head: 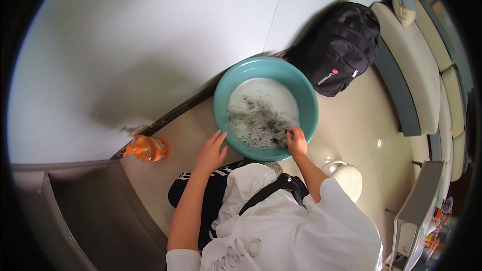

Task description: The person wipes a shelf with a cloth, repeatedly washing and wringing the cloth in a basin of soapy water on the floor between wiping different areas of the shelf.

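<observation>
A round teal plastic basin (308,94) stands on the tiled floor against the wall. Foamy, cloudy water (263,101) fills its lower part, with dark patches among the bubbles. My right hand (297,141) grips a wet grey cloth (281,130) at the basin's near right side, partly under the suds. How far the cloth reaches below the foam is hidden. My left hand (211,153) is empty, its fingers apart, with the fingertips at the basin's near left rim. To the left of that hand stands an orange pump bottle (148,149).
A black backpack (339,51) leans on the wall beyond the basin's right side. A grey and beige sofa (410,64) runs along the right. At lower left is a dark open-fronted cabinet (94,203). A white rounded object (346,182) sits by my right elbow.
</observation>
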Demonstrator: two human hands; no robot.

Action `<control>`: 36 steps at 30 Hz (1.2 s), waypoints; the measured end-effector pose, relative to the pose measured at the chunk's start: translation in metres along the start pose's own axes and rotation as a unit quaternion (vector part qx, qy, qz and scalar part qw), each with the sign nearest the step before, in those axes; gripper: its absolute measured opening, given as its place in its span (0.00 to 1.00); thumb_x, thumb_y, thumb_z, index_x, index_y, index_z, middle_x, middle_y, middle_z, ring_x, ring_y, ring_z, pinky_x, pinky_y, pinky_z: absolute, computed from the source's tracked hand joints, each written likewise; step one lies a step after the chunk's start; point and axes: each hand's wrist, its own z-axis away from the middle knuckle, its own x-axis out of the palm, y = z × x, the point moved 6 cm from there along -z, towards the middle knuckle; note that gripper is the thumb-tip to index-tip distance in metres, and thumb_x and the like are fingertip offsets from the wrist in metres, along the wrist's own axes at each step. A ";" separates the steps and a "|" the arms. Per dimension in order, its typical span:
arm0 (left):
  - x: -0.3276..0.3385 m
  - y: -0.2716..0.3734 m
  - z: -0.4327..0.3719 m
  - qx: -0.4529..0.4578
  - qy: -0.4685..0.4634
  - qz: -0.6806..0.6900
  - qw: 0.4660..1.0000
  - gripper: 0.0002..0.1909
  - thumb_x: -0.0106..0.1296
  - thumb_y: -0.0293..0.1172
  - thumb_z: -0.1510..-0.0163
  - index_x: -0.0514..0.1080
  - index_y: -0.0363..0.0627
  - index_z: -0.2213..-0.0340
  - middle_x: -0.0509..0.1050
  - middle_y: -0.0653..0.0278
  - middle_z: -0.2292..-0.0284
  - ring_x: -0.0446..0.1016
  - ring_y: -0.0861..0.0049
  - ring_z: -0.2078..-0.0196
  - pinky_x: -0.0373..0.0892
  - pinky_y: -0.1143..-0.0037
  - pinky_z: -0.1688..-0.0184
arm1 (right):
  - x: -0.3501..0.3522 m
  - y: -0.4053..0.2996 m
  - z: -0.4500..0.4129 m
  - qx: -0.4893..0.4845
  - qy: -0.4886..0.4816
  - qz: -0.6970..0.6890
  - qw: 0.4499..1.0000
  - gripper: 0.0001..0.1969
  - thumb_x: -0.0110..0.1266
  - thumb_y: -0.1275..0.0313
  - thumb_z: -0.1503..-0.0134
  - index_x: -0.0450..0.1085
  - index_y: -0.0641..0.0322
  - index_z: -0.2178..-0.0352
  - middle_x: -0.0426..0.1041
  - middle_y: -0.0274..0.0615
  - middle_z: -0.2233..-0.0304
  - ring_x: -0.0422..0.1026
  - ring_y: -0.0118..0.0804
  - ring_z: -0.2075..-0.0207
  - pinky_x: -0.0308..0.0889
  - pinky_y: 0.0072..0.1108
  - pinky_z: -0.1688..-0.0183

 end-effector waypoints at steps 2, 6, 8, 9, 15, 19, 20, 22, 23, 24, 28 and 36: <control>0.020 0.008 -0.027 0.002 -0.033 0.031 0.999 0.23 0.45 0.34 0.52 0.58 0.51 0.52 0.59 0.56 0.51 0.59 0.61 0.50 0.59 0.68 0.53 | -0.004 0.002 -0.001 0.000 0.008 0.001 1.000 0.07 0.51 0.75 0.57 0.63 0.61 0.74 0.67 0.42 0.71 0.67 0.44 0.70 0.64 0.27 0.68; 0.058 0.020 -0.072 0.040 -0.073 0.124 0.989 0.24 0.45 0.33 0.52 0.57 0.46 0.52 0.59 0.54 0.51 0.57 0.62 0.49 0.57 0.69 0.51 | -0.010 -0.004 -0.012 0.049 0.000 -0.055 0.997 0.06 0.52 0.75 0.57 0.64 0.61 0.75 0.67 0.42 0.71 0.68 0.43 0.69 0.64 0.26 0.67; 0.071 0.019 -0.084 0.036 -0.086 0.174 0.980 0.25 0.45 0.33 0.52 0.56 0.44 0.51 0.58 0.53 0.51 0.57 0.62 0.49 0.56 0.69 0.50 | -0.006 0.007 -0.017 0.107 0.017 -0.117 0.987 0.07 0.52 0.75 0.57 0.65 0.63 0.74 0.67 0.43 0.72 0.68 0.41 0.70 0.63 0.25 0.66; 0.075 0.014 -0.084 -0.003 -0.084 0.194 0.977 0.26 0.45 0.34 0.53 0.55 0.42 0.51 0.57 0.52 0.51 0.56 0.61 0.48 0.55 0.69 0.49 | -0.007 0.003 -0.025 0.101 0.013 -0.114 0.988 0.07 0.52 0.75 0.57 0.65 0.63 0.74 0.67 0.43 0.72 0.68 0.41 0.70 0.63 0.25 0.66; 0.032 -0.026 -0.071 -0.169 0.255 -0.095 0.947 0.29 0.49 0.35 0.55 0.55 0.39 0.52 0.60 0.49 0.54 0.58 0.60 0.50 0.56 0.69 0.51 | -0.020 0.032 -0.059 0.248 0.109 -0.192 0.943 0.24 0.55 0.74 0.60 0.58 0.66 0.59 0.60 0.47 0.58 0.60 0.42 0.55 0.56 0.27 0.54; 0.054 -0.083 -0.073 -0.375 0.094 0.277 0.880 0.23 0.53 0.36 0.58 0.64 0.36 0.61 0.67 0.50 0.63 0.67 0.61 0.60 0.63 0.69 0.61 | -0.033 0.070 -0.084 0.317 0.180 -0.039 0.930 0.43 0.59 0.69 0.63 0.42 0.74 0.50 0.50 0.59 0.50 0.52 0.49 0.48 0.49 0.30 0.47; 0.055 -0.085 -0.072 -0.380 0.101 0.279 0.876 0.23 0.53 0.36 0.58 0.64 0.36 0.61 0.67 0.50 0.63 0.67 0.61 0.60 0.63 0.69 0.61 | -0.034 0.094 -0.090 0.340 0.186 -0.006 0.922 0.43 0.60 0.69 0.63 0.42 0.77 0.51 0.50 0.60 0.50 0.56 0.49 0.50 0.53 0.31 0.49; 0.056 -0.085 -0.074 -0.346 0.098 0.271 0.893 0.18 0.51 0.35 0.58 0.66 0.36 0.65 0.70 0.51 0.69 0.70 0.61 0.68 0.65 0.66 0.66 | -0.016 0.147 -0.105 0.462 0.092 -0.234 0.851 0.28 0.57 0.74 0.61 0.56 0.83 0.61 0.63 0.59 0.61 0.68 0.46 0.65 0.67 0.30 0.65; 0.059 -0.092 -0.070 -0.350 0.109 0.272 0.890 0.18 0.51 0.35 0.58 0.66 0.36 0.65 0.70 0.51 0.69 0.70 0.61 0.68 0.65 0.66 0.66 | 0.000 0.149 -0.111 0.486 0.016 -0.356 0.798 0.21 0.57 0.76 0.60 0.61 0.83 0.66 0.67 0.57 0.67 0.71 0.44 0.71 0.69 0.29 0.70; 0.059 -0.090 -0.067 -0.341 0.117 0.234 0.903 0.19 0.51 0.36 0.58 0.66 0.35 0.66 0.69 0.50 0.69 0.70 0.60 0.68 0.65 0.66 0.67 | 0.004 0.138 -0.117 0.481 0.004 -0.360 0.799 0.13 0.55 0.77 0.59 0.66 0.81 0.74 0.70 0.51 0.74 0.71 0.42 0.75 0.69 0.28 0.71; 0.057 -0.098 -0.044 -0.368 0.121 0.238 0.891 0.18 0.52 0.36 0.61 0.67 0.34 0.70 0.69 0.47 0.70 0.69 0.59 0.67 0.65 0.67 0.67 | 0.025 0.119 -0.125 0.476 -0.033 -0.285 0.831 0.13 0.54 0.77 0.58 0.66 0.80 0.73 0.70 0.50 0.73 0.71 0.40 0.74 0.69 0.27 0.72; 0.061 -0.106 -0.012 -0.345 0.182 0.229 0.892 0.16 0.52 0.36 0.63 0.66 0.33 0.75 0.69 0.47 0.74 0.69 0.56 0.70 0.65 0.66 0.68 | 0.036 0.113 -0.137 0.439 -0.107 -0.357 0.818 0.10 0.51 0.78 0.56 0.66 0.78 0.72 0.70 0.51 0.72 0.71 0.42 0.72 0.69 0.28 0.68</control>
